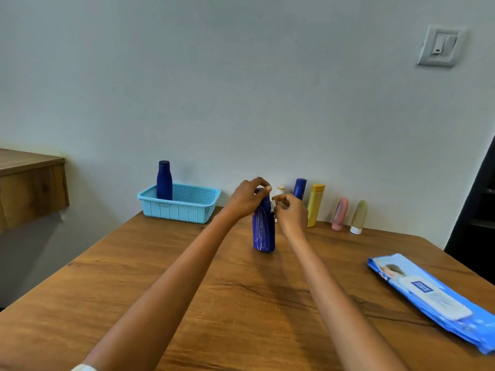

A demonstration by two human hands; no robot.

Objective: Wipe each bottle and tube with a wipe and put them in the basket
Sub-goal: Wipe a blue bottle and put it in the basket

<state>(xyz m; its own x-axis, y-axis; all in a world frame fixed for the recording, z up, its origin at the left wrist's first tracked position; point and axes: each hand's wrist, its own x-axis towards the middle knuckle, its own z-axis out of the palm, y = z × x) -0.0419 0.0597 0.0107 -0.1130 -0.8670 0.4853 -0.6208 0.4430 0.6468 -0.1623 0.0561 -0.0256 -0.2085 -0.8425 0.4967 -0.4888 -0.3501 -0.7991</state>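
Note:
A dark blue bottle [263, 231] stands upright on the wooden table [187, 290] in the middle. My left hand [246, 198] grips its top from the left. My right hand [290, 214] is beside the bottle's neck and pinches a small white wipe [273, 206] against it. A light blue basket [184, 203] at the back left holds one upright dark blue bottle [164, 180]. Along the wall stand a white-capped bottle [280, 189], mostly hidden, another blue bottle [300, 188], a yellow bottle [315, 204], a pink tube [339, 214] and an olive tube [359, 216].
A blue pack of wet wipes [431, 298] lies on the table's right side near the edge. A wooden shelf [29, 186] juts from the wall at the left. A dark doorway [476, 215] is at the right.

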